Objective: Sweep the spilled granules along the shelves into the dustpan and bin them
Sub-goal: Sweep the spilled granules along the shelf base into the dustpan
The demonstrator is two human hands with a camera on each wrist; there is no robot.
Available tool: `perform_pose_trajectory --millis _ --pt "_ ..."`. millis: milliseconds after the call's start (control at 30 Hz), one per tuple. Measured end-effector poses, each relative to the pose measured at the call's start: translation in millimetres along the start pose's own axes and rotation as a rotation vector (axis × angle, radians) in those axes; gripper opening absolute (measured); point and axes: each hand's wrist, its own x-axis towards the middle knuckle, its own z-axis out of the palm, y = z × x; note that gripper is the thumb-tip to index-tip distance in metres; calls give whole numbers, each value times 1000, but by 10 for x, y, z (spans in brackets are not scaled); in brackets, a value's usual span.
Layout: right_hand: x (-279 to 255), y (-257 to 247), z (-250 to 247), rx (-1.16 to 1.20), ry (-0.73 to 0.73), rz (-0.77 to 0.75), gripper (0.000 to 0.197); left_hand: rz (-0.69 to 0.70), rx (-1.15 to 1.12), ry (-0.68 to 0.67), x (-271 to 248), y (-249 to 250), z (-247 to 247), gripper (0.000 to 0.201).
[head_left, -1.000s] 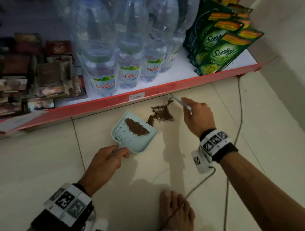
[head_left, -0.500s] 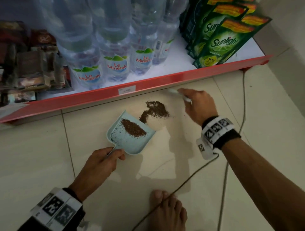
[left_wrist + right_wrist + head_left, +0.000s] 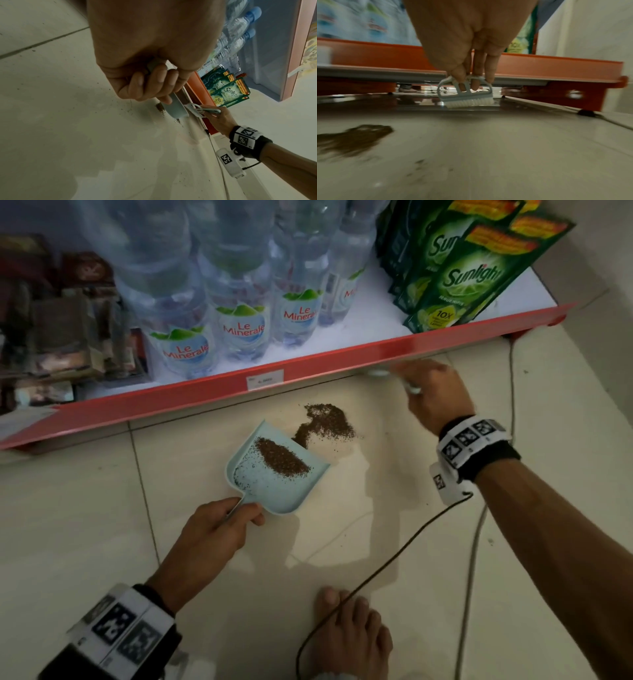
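A pale blue dustpan (image 3: 274, 487) lies on the tiled floor with a heap of brown granules (image 3: 281, 457) inside. My left hand (image 3: 219, 525) grips its handle; in the left wrist view the fingers (image 3: 150, 82) curl round it. More spilled granules (image 3: 325, 422) lie in a pile just beyond the pan's lip, also seen in the right wrist view as a brown patch (image 3: 351, 140). My right hand (image 3: 431, 395) holds a small white brush (image 3: 467, 94), bristles down, at the floor right by the red shelf edge (image 3: 342, 357), to the right of the pile.
Water bottles (image 3: 239, 323) and green Sunlight pouches (image 3: 469, 275) stand on the low shelf. A dark cable (image 3: 394, 559) runs across the floor over my bare foot (image 3: 349, 635). A second cable (image 3: 472, 559) lies at the right, near the wall.
My right hand with the brush has moved away from the granule pile, right and toward the shelf edge. The dustpan and left hand hold the same spot.
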Motion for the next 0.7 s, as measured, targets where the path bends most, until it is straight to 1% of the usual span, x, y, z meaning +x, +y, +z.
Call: perform_pose_trajectory --millis 33,67,100,133,167,233,267,300,333,400,433,467,500,533,567,633,700 --pt "34 89 -3 -58 24 68 52 6 -8 -3 -17 7 -5 30" --pt "64 162 -2 -105 16 137 51 12 -7 -6 -29 7 -13 30" --pt "84 193 10 -122 -15 188 50 18 1 -10 -34 3 -16 29" --pt "87 186 34 -108 -56 205 50 26 12 -16 -31 -2 -16 29" --pt "65 138 68 -63 -97 181 51 34 22 -21 -30 6 -13 30" --pt "-34 0 158 44 -176 31 54 44 14 -31 -31 39 -10 33" --pt "-84 -64 190 83 -211 -51 54 52 5 -35 -34 54 -12 39" --pt "-112 -103 201 113 -219 -109 52 57 3 -36 -39 62 -16 44" --pt "-117 -115 199 136 -187 -138 51 61 7 -36 -44 62 -27 46" --pt "-77 -73 179 133 -42 -109 49 66 21 -29 -50 40 -61 48" --pt "-52 -45 167 108 21 -52 48 67 28 -27 -50 21 -79 48" --pt "-27 -25 164 72 47 20 48 71 28 -24 -48 -2 -94 48" --pt "-2 -46 168 44 35 87 49 71 21 -28 -45 -19 -103 47" --pt "19 -97 183 41 -7 117 49 71 16 -32 -44 -29 -104 47" --pt "23 -182 201 62 -69 103 50 71 22 -35 -54 -29 -95 46" --pt "-21 -362 256 127 -194 -21 46 74 39 -32 -59 -42 -84 42" --pt "-77 -478 259 177 -234 -149 36 80 50 -34 -58 -45 -114 39"
